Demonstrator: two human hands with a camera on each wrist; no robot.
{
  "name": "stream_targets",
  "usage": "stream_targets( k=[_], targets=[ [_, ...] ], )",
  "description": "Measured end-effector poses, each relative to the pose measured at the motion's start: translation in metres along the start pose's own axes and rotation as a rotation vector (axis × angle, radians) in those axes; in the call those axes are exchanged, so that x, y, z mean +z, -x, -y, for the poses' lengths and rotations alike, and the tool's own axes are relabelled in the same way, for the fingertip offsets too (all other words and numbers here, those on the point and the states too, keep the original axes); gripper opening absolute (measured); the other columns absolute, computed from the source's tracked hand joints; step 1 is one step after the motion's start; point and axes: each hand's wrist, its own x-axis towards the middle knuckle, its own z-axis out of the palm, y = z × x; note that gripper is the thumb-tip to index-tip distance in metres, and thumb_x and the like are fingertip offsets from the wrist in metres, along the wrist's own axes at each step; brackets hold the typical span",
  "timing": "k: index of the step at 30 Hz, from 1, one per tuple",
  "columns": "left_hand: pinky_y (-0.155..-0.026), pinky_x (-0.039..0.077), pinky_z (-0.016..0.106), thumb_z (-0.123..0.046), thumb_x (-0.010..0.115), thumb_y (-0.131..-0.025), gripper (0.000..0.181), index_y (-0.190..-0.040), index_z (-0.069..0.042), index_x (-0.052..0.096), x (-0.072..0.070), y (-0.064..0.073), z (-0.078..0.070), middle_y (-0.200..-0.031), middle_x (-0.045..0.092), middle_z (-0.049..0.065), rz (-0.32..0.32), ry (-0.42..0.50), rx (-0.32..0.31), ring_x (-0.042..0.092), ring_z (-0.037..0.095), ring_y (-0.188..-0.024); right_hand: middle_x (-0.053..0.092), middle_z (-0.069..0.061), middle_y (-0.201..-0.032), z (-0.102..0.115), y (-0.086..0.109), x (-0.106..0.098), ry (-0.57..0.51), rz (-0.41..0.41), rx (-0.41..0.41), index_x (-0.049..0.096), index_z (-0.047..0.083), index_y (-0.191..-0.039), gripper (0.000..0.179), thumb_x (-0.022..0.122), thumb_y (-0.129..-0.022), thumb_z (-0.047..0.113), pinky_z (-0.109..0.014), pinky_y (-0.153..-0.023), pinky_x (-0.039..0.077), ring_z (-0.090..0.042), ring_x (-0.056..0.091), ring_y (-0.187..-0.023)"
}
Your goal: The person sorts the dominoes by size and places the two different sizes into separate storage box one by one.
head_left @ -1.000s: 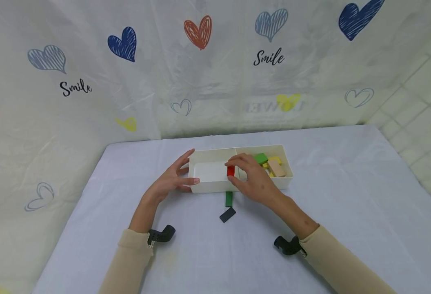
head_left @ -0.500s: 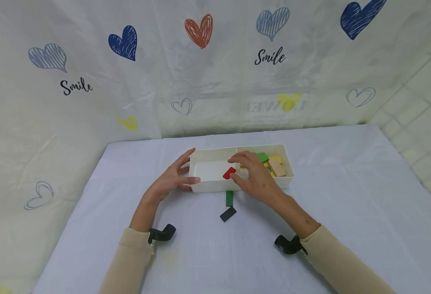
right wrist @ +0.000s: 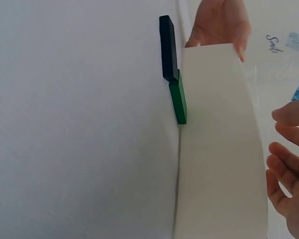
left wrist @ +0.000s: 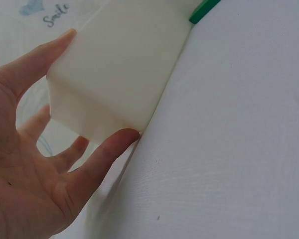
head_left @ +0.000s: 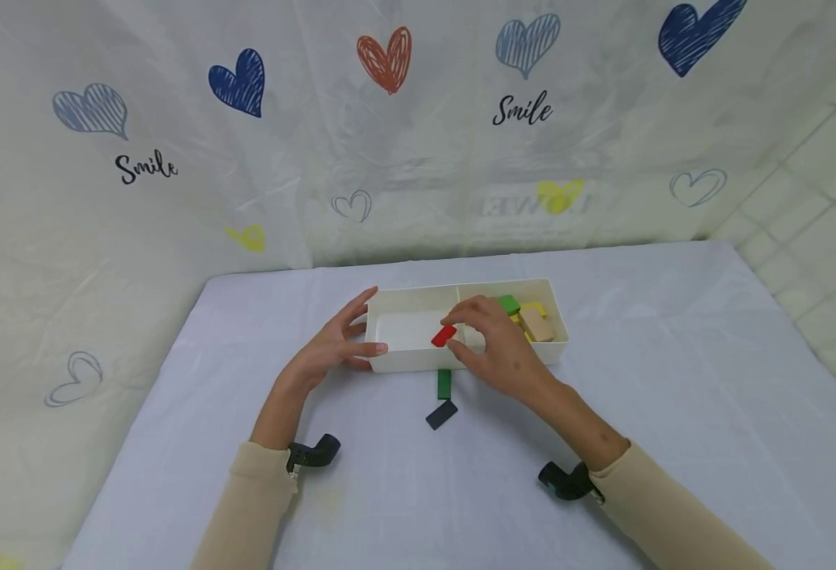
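A white two-compartment box (head_left: 407,362) stands on the cloth-covered table. My left hand (head_left: 331,346) holds its left end, thumb at the front corner and fingers spread along the end and back. In the left wrist view, the thumb (left wrist: 107,152) presses the lower corner. A red block (head_left: 443,336) lies slantwise in the left compartment, near the divider. My right hand (head_left: 498,346) hovers over that spot with thumb and forefinger apart, close around the block. The right wrist view hides the block behind the box wall, with the loosely bent fingers (right wrist: 284,167) above the rim.
Green, yellow and tan blocks (head_left: 536,324) lie in the right compartment. In front of the box, a dark green block (head_left: 444,385) and a black block (head_left: 442,415) lie on the table (head_left: 389,507). A printed sheet (head_left: 418,158) hangs behind.
The red block was upright between my right thumb and forefinger; it came loose and now lies tilted in the compartment. The right forefinger has since lowered towards it. My left hand stays put.
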Motion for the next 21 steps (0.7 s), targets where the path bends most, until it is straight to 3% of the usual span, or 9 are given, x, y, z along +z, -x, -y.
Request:
stream_targets(
  k=[7,14,21],
  targets=[
    [-0.09,0.061,0.048,-0.026,0.082,-0.088,0.098,-0.164,-0.045,0.023,0.001,0.0,-0.002,-0.173,0.018,0.003,0.003,0.003,-0.001,0.027,0.038,-0.158,0.064,0.001,-0.123,0.005,0.004,-0.002,0.001,0.007,-0.018,0.076,0.023,-0.108,0.019,0.077,-0.093,0.011,-0.045,-0.098,0.057,-0.02,0.055,-0.124],
    [-0.09,0.062,0.046,-0.026,0.082,-0.088,0.096,-0.161,-0.05,0.025,0.001,0.0,-0.001,-0.173,0.018,0.003,0.0,0.006,-0.007,0.028,0.037,-0.158,0.063,0.004,-0.12,0.007,0.009,-0.002,-0.008,0.04,-0.013,0.075,0.025,-0.11,0.02,0.075,-0.095,0.012,-0.046,-0.098,0.056,-0.017,0.056,-0.121],
    [-0.089,0.062,0.045,-0.026,0.082,-0.088,0.097,-0.163,-0.047,0.024,-0.001,0.0,0.0,-0.174,0.017,0.004,-0.003,0.0,-0.001,0.027,0.038,-0.158,0.063,0.006,-0.12,0.011,0.014,-0.003,-0.025,0.048,-0.021,0.074,0.026,-0.111,0.022,0.075,-0.095,0.013,-0.042,-0.098,0.056,-0.014,0.056,-0.12]
  ],
)
